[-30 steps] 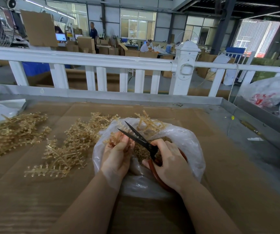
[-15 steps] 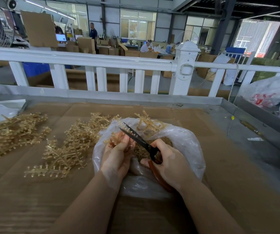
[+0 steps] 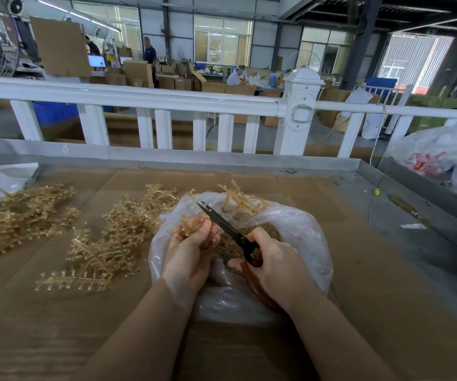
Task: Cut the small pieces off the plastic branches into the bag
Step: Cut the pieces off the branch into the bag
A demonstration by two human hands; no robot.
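A clear plastic bag (image 3: 304,232) lies open on the cardboard-covered table, with small tan cut pieces (image 3: 230,246) inside. Over its mouth my left hand (image 3: 191,251) grips a tan plastic branch (image 3: 186,226). My right hand (image 3: 274,265) holds scissors (image 3: 227,229) with red-brown handles; the dark blades are closed and point up-left beside the branch. Stripped stems (image 3: 238,199) stick out behind the bag.
Two heaps of tan plastic branches lie left of the bag, one (image 3: 109,240) close and one (image 3: 15,215) at the far left. A white railing (image 3: 145,100) runs behind the table's metal rim (image 3: 167,158). White bags (image 3: 447,155) sit at right.
The scissor blades, open a second ago, have closed at the branch in my left hand. Both hands stay over the bag.
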